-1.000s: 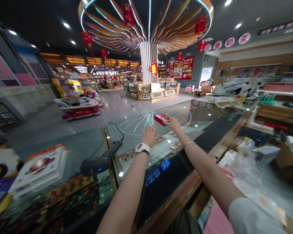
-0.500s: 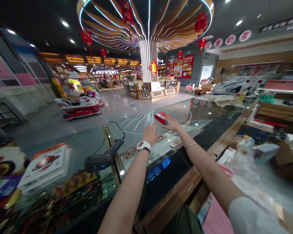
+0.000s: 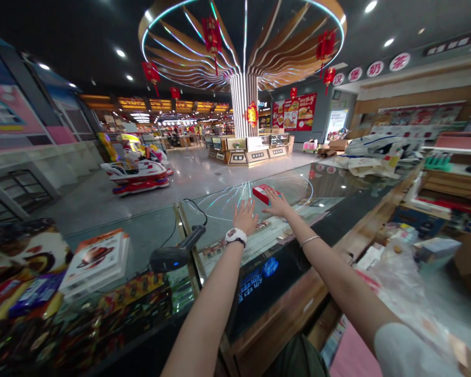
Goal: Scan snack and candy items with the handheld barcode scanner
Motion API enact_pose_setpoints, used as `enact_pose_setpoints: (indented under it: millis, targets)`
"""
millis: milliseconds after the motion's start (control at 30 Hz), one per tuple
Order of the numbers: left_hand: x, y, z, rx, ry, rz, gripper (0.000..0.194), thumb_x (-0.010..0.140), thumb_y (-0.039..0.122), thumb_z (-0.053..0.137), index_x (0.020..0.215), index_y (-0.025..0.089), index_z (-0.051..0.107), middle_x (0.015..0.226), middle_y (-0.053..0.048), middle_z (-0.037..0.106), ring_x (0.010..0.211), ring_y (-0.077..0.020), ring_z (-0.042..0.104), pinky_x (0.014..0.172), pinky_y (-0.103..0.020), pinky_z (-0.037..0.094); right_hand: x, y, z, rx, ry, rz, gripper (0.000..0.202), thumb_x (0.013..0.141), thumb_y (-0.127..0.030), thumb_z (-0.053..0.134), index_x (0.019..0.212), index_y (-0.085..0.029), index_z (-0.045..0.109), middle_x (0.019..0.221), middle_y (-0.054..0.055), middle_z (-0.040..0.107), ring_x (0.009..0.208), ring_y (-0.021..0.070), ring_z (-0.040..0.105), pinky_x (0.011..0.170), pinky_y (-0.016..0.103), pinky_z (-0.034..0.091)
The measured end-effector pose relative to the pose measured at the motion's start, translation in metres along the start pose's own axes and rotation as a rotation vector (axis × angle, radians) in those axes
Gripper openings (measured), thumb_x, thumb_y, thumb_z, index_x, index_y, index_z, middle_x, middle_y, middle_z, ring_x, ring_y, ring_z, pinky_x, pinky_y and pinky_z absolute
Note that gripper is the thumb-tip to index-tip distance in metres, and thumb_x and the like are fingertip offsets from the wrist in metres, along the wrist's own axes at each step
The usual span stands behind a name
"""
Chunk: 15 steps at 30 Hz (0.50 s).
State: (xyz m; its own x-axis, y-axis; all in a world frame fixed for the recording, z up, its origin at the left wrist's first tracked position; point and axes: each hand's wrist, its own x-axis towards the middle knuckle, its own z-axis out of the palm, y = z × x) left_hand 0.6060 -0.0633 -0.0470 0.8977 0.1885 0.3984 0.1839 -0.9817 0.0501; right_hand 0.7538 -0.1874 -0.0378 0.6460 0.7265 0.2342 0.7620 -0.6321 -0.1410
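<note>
A small red box [image 3: 261, 193] lies on the glass counter top [image 3: 215, 209] in the head view. My right hand [image 3: 277, 204], with a thin bracelet at the wrist, rests its outstretched fingers over the box's near right side. They look spread on the box rather than wrapped round it, though the fingertips' exact contact is hard to see. To the left of the box, my left hand [image 3: 245, 218] is held flat over the glass, fingers apart and nothing in them. It wears a white watch [image 3: 236, 236]. A black barcode scanner [image 3: 172, 257] stands on the counter left of my left forearm.
White-and-orange boxes [image 3: 96, 262] are stacked at left beside packaged snacks [image 3: 35, 293]. Plastic bags [image 3: 400, 277] and cartons crowd the lower right. Further along the counter lies a white covering [image 3: 371, 165]. A kiddie ride [image 3: 139, 170] stands on the floor beyond.
The view has turned slightly left, so the whole scene sits further right. Both hands keep nearly the same places by the red box.
</note>
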Motion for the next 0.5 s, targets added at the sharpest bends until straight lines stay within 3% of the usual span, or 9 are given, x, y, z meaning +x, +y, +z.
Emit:
enact_pose_setpoints:
  millis: [200,333,500]
  targets:
    - [-0.012,0.012,-0.025,0.010,0.056,-0.065,0.060,0.098,0.028,0.041,0.156,0.020,0.032,0.165,-0.007,0.026,0.154,-0.0303,0.019,0.126,-0.057,0.012,-0.028,-0.028,-0.012,-0.062,0.062,-0.120,0.096,0.084,-0.038,0.063,0.161,-0.013,0.011,0.167,0.016,0.012,0.155,0.0294,0.011,0.124,0.053,0.013]
    - [-0.032,0.011,-0.057,0.043,0.098,-0.098,0.058,0.099,0.030,0.037,0.156,0.021,0.032,0.165,-0.007,0.027,0.154,-0.0305,0.018,0.125,-0.057,0.014,-0.042,-0.044,-0.026,-0.074,0.135,-0.186,0.095,0.084,-0.036,0.061,0.161,-0.014,0.010,0.167,0.015,0.015,0.155,0.0296,0.014,0.124,0.052,0.013]
    - [-0.072,-0.004,-0.103,0.132,0.140,-0.129,0.058,0.100,0.034,0.039,0.156,0.023,0.033,0.163,-0.007,0.031,0.152,-0.0315,0.023,0.125,-0.059,0.013,-0.059,-0.079,-0.039,-0.041,0.179,-0.306,0.090,0.085,-0.034,0.058,0.161,-0.015,0.013,0.167,0.012,0.017,0.155,0.0288,0.015,0.124,0.051,0.015]
